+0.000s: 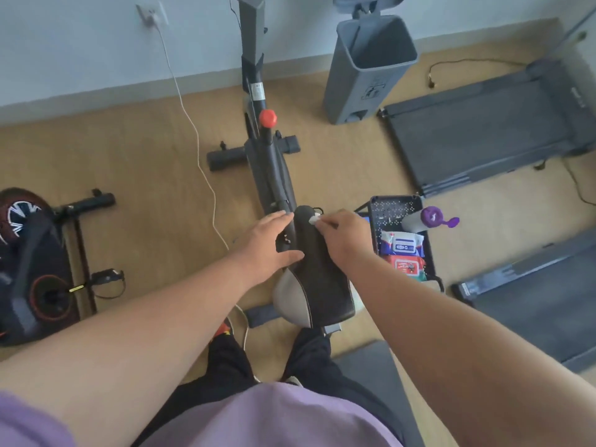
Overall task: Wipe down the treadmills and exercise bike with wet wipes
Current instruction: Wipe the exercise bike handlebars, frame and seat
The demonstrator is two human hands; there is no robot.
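Two bare hands work at the black saddle (317, 275) of a dark grey exercise bike (274, 175) that stands on a wooden floor (145, 162), nose pointing away toward the wall. The left hand (269, 245) lies against the saddle's left side with fingers straight and spread, thumb along the edge, gripping nothing. The right hand (343, 235) has its fingers curled round a small white wet wipe (314, 219), pressed to the saddle's narrow front tip. A red knob (268, 118) tops the bike's frame post ahead of the saddle.

Just right of the saddle stands a black perforated tray (395, 208). In it lie a blue-and-white pack of wipes (401, 243) and, nearer the person, a red pack of wipes (407, 265); the print on both is too small to read. A grey bottle with an open purple cap (430, 217) lies across the tray's far right part.

Further right lie two dark treadmills: one (480, 137) by the wall, with faint lettering at its far end that cannot be made out, and one (541, 304) nearer, its end label also illegible. A grey pedal bin (367, 66) stands open near the wall, with a pictogram sticker on its front. A white cable (193, 130) runs from a wall socket (151, 14) across the floor past the bike. At the left edge sits another black exercise machine with red trim (32, 266).
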